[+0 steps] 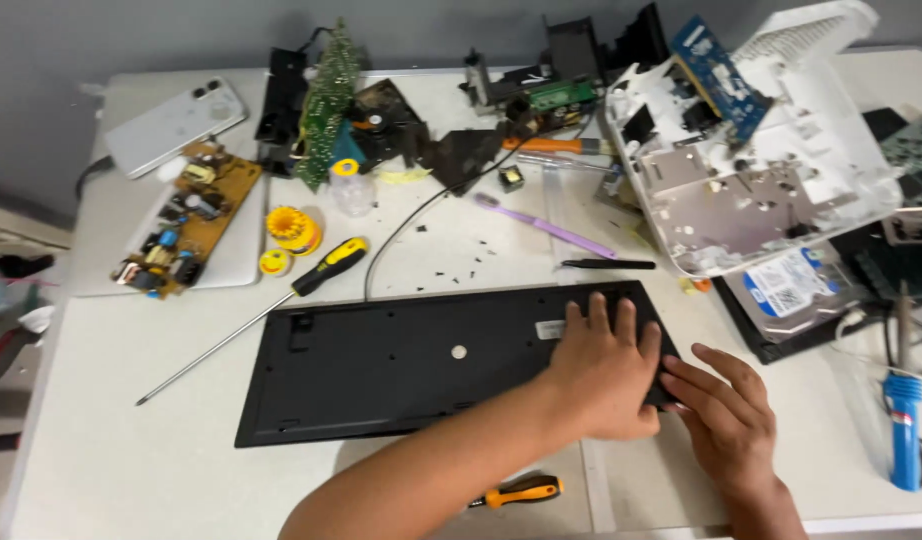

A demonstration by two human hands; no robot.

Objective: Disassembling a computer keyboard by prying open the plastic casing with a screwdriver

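— Black plastic, that long flat panel (pixel 421 360): where does it lie?

— Face down on the pale worktop (pixel 111 420), near the middle, long side running from nine to three o'clock, tilted slightly.

— And the hands?

— Both at its three o'clock end. The left hand (pixel 606 372) lies palm down on the panel, fingers spread flat and pointing to twelve; its grip is apart, pressing rather than clasping. The right hand (pixel 729 415) sits just beside it at the panel's corner, fingers extended and touching the edge; grip apart too, clamped on nothing.

— What is around?

— At ten o'clock from the panel, a long screwdriver with a yellow-and-black handle (pixel 326 268), tip pointing toward eight. Beyond it a brown circuit board (pixel 189 220) resting on a white slab, and a white phone (pixel 176 125) further out. At twelve, black tweezers (pixel 609 264) and a purple stick (pixel 546 225). At two, an opened white device shell (pixel 771 170). At six, a small orange-handled screwdriver (pixel 521 491), partly hidden by the left forearm. At three, near the worktop edge, a blue-handled soldering iron (pixel 906 420).
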